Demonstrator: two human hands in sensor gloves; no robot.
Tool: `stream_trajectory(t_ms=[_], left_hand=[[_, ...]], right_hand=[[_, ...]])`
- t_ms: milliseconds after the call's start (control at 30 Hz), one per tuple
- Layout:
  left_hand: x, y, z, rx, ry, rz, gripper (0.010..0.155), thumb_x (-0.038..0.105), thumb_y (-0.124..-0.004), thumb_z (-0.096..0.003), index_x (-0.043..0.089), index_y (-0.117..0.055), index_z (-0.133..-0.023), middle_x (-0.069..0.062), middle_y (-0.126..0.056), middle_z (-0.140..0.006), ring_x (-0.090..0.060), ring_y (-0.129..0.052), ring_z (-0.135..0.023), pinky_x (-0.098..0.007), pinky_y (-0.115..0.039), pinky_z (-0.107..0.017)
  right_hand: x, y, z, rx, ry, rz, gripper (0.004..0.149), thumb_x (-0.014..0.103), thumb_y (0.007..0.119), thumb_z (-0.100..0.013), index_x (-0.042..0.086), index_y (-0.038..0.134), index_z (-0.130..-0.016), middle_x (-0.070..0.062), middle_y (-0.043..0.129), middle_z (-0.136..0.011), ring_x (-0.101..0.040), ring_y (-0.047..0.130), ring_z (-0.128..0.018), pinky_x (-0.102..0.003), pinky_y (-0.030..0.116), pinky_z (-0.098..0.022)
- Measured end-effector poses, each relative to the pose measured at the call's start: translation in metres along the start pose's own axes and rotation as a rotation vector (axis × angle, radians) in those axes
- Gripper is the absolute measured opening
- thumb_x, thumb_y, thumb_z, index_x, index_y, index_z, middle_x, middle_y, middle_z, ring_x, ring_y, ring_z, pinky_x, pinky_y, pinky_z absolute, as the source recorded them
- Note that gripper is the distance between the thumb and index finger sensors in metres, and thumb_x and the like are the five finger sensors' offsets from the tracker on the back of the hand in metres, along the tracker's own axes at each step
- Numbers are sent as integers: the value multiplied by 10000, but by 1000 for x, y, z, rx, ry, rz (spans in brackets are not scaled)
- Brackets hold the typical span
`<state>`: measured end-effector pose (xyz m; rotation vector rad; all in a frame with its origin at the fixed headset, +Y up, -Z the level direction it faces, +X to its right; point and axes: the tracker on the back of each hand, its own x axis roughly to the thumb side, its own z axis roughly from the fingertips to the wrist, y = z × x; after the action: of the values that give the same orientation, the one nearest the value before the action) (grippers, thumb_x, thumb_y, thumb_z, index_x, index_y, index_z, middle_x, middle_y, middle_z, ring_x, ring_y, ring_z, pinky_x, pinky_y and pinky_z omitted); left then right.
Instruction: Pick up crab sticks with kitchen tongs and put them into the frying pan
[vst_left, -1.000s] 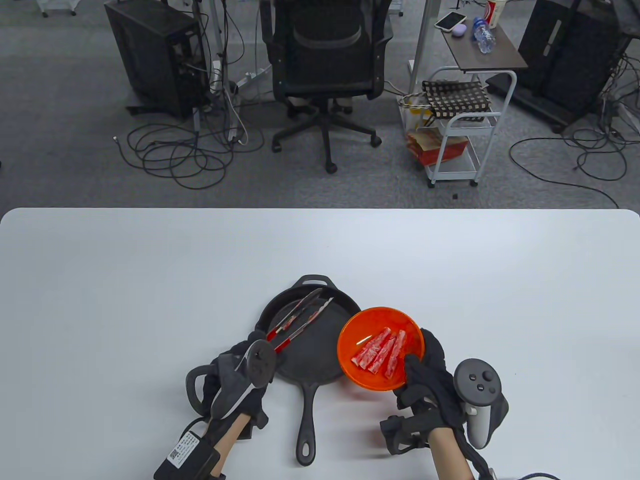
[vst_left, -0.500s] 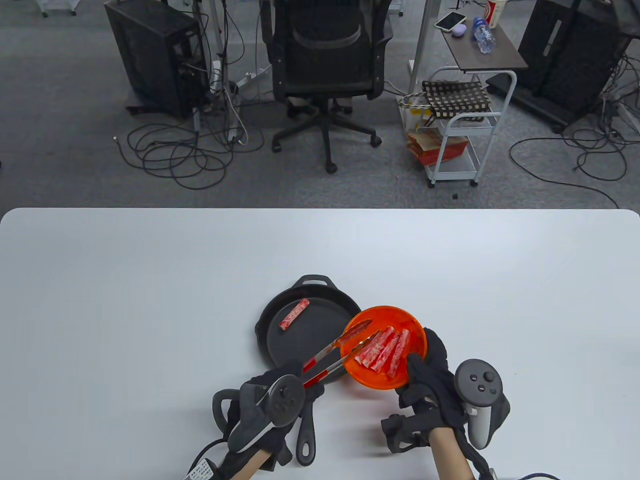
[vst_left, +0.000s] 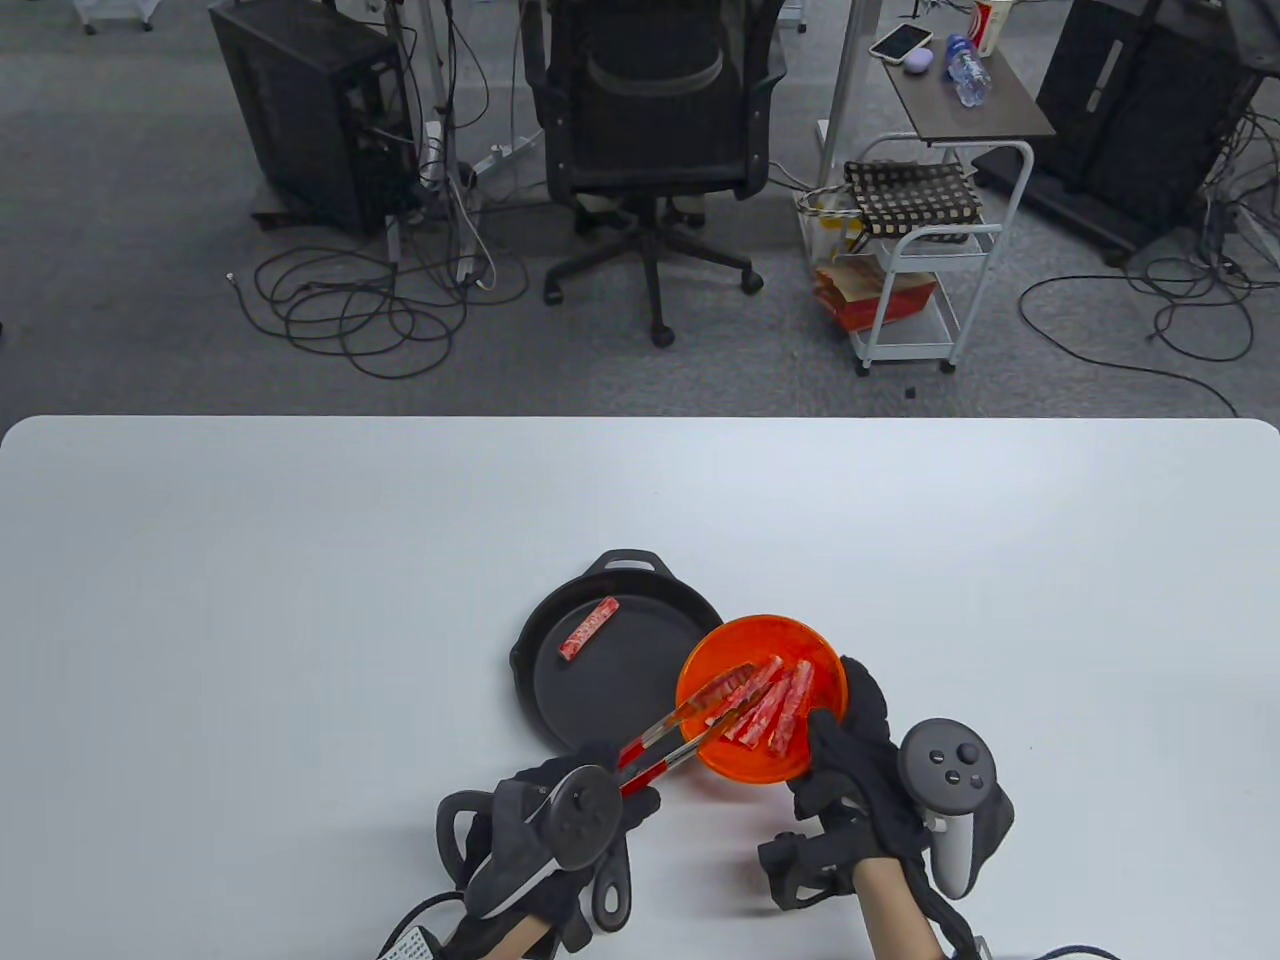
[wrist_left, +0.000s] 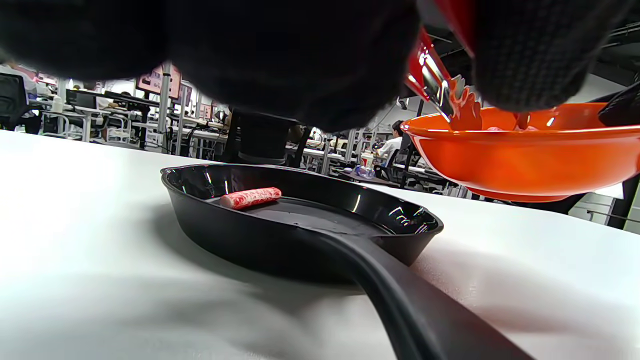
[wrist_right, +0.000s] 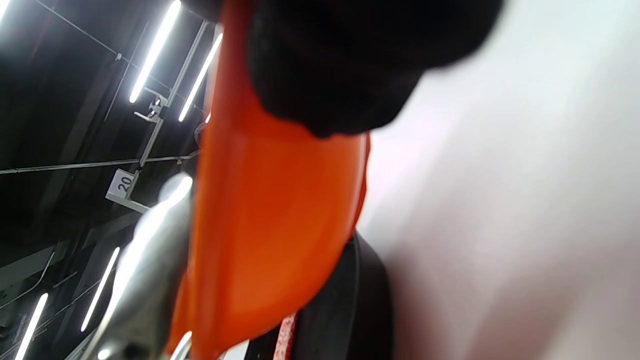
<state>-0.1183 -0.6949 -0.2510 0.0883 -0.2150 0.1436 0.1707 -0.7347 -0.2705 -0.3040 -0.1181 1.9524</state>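
Observation:
My left hand (vst_left: 570, 805) grips red-handled metal tongs (vst_left: 680, 725), whose tips close around the leftmost crab stick (vst_left: 725, 692) in the orange bowl (vst_left: 745, 632). My right hand (vst_left: 850, 760) holds that bowl by its near right rim, lifted over the pan's right edge. Several crab sticks (vst_left: 785, 705) lie in the bowl. One crab stick (vst_left: 588, 628) rests in the black frying pan (vst_left: 620, 690), at its far left. The left wrist view shows the pan (wrist_left: 300, 220), its crab stick (wrist_left: 250, 197), the raised bowl (wrist_left: 525, 155) and the tongs (wrist_left: 440, 85). The right wrist view has the bowl's underside (wrist_right: 270, 210).
The pan's long handle (vst_left: 612, 880) points toward me, partly under my left hand. The white table (vst_left: 300, 600) spreads wide on all sides. Beyond its far edge stand an office chair (vst_left: 650, 130), a white cart (vst_left: 920, 250) and floor cables.
My left hand swung the tongs from the pan, leaving one crab stick there, over to the bowl. The tong tips have closed in on the leftmost crab stick. My right hand kept holding the bowl.

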Motion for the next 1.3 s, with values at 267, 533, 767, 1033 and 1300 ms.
stream_trajectory(t_ms=[267,533,767,1033,1300], left_hand=[[2,-1,1,-1,-3,-15,751,738,-842,-366,162,-900,-844,97,-1053,-412,-85,-1020,-87,-384,-905,-159],[1,-1,0,14,0,-3,731,728,-852,-364,169,-912,-832,93,-1059,-403,-91,-1024,-83,-387,-905,-161],[-5,5,1,42,15,38,733,726,-854,-361,167,-913,-831,92,-1060,-401,-93,-1024,-84,-388,-904,-163],[-43,30,-1,111,139,135,732,725,-855,-364,167,-910,-835,91,-1059,-405,-95,-1023,-88,-390,-902,-166],[-81,8,-18,55,267,49,732,727,-854,-359,173,-907,-835,93,-1057,-406,-95,-1021,-93,-389,-900,-172]], right_hand=[[0,1,0,1,-2,5,618,181,647,-567,30,405,-1116,-323,656,-993,-239,969,-225,-135,918,-39],[0,1,0,3,1,-4,617,181,645,-568,33,404,-1116,-319,657,-995,-236,970,-226,-134,918,-39],[0,1,0,13,16,-24,617,182,644,-568,31,404,-1116,-318,655,-996,-235,970,-227,-134,918,-40],[0,0,0,8,22,-19,617,181,645,-568,33,404,-1116,-318,656,-996,-237,970,-226,-132,918,-42],[0,1,0,17,21,-13,618,181,644,-569,31,403,-1117,-320,654,-996,-237,969,-226,-134,918,-41]])
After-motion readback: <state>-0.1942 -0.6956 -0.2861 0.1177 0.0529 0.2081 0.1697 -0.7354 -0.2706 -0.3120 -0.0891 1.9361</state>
